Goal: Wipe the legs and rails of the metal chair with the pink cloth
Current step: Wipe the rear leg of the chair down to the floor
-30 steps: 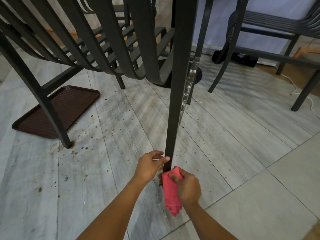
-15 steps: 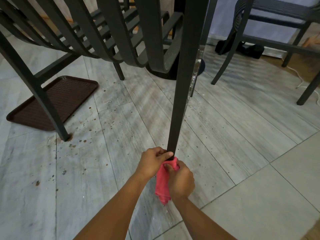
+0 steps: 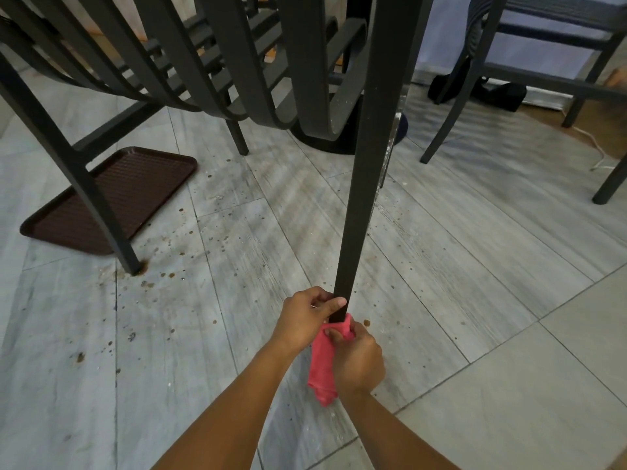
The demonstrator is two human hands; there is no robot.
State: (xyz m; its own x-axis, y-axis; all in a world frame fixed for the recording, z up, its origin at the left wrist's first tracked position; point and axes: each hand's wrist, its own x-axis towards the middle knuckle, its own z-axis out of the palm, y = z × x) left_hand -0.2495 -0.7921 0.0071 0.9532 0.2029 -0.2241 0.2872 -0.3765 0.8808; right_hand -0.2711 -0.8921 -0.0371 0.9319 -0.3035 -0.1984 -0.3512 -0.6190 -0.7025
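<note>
A dark metal chair leg (image 3: 364,184) runs from the top of the view down to the floor in front of me. My left hand (image 3: 305,318) grips the leg just above its foot, thumb across the front. My right hand (image 3: 356,359) holds the pink cloth (image 3: 324,364) wrapped round the bottom of the leg, and the cloth's loose end hangs down toward me. The foot of the leg is hidden by the cloth and hands. The chair's curved seat slats (image 3: 237,62) arch overhead, and another of its legs (image 3: 81,184) stands at the left.
A brown plastic tray (image 3: 142,184) lies on the stained grey floor tiles at the left. A round dark table base (image 3: 339,137) stands behind the leg. A second dark chair (image 3: 529,76) stands at the right, with a black bag (image 3: 498,93) and a white cable (image 3: 597,147) near it.
My left hand closed round the leg, which it was only touching a second ago. My right hand drew the cloth tighter against the leg's foot. The view shifted closer.
</note>
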